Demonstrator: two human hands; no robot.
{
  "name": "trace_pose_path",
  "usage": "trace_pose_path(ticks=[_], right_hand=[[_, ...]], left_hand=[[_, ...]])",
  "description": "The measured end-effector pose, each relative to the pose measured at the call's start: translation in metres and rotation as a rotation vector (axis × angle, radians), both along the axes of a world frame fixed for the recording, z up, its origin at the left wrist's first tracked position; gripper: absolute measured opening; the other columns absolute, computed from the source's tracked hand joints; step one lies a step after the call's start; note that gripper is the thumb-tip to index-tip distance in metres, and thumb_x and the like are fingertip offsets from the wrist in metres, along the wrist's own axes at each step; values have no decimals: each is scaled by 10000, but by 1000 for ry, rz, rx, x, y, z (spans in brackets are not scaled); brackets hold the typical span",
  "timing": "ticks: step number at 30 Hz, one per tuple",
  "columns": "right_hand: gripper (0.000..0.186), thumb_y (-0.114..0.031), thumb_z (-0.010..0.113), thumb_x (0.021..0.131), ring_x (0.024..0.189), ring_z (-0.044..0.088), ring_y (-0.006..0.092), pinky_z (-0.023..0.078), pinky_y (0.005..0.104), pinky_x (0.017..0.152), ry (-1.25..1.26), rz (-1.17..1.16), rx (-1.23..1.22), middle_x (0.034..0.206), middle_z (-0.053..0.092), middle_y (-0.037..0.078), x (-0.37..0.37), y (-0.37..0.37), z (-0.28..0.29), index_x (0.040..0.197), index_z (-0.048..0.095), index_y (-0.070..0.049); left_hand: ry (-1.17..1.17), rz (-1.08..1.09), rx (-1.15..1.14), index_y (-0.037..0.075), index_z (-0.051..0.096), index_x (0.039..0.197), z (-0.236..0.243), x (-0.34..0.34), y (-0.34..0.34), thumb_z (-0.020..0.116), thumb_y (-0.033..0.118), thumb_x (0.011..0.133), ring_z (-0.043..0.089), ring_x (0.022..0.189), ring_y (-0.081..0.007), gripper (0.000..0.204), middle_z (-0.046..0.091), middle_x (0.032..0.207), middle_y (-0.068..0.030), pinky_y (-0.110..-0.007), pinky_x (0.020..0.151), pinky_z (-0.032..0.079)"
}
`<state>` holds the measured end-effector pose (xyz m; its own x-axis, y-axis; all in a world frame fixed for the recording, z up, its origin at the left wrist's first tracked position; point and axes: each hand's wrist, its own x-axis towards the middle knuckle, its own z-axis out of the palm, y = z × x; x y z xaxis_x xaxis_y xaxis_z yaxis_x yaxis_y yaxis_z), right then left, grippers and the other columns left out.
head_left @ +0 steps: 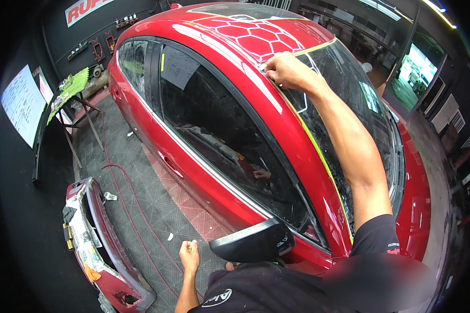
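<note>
A red car (240, 172) fills the middle of the view. My right hand (287, 72) reaches over the windshield (344, 78) to its upper corner at the roof, fingers pinched; what is between them is hidden. Yellow-green masking tape (314, 144) runs down the windshield's side edge from just under these fingers. White honeycomb lines (266, 39) mark the red roof beside the hand. Low at the left, near the black side mirror (251, 241), my left hand (189, 259) is closed, with a small yellow-green bit showing at its fingertips.
A partly papered, dark red bumper (115, 271) lies on the tiled floor at left, with a red hose (124, 201) looping beside it. Farther back stands a folding stand (83, 117) draped with a green cloth (70, 91). The side mirror juts out close to my body.
</note>
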<state>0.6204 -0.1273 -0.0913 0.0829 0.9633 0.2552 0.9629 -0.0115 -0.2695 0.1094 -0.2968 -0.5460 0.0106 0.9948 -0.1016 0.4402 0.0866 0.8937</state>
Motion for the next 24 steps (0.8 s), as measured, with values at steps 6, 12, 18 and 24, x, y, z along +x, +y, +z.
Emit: trace_pose_path(ticks=[6,12,18,24], right_hand=[[155,-74,754,849,786,756,332,593,445,744,-343,98,-62,836,745,243,-10,17,20,944,774,47],[172,-133,775,871,760,736,247,594,407,694,-146,22,-218,773,716,159,-15,24,27,909,745,32],[160,-151,717,971,697,702,136,604,328,626,317,55,-228,771,699,48,12,18,16,892,714,-12],[98,-33,718,989,728,734,141,628,314,650,237,41,-187,819,748,69,14,11,17,1023,775,38]], left_hand=[[33,22,-10,-13,576,839,-3,-8,-12,713,157,1022,494,622,-126,284,546,668,-52,-365,603,454],[5,87,-34,-12,572,836,-29,-18,-20,719,178,1020,486,625,-146,303,525,659,-62,-383,603,441],[25,82,15,-13,576,841,-24,-14,-23,723,185,1022,488,619,-159,306,536,658,-79,-396,603,438],[51,72,-12,-19,583,855,-16,-13,-17,722,202,1028,497,612,-181,313,542,659,-98,-408,607,442]])
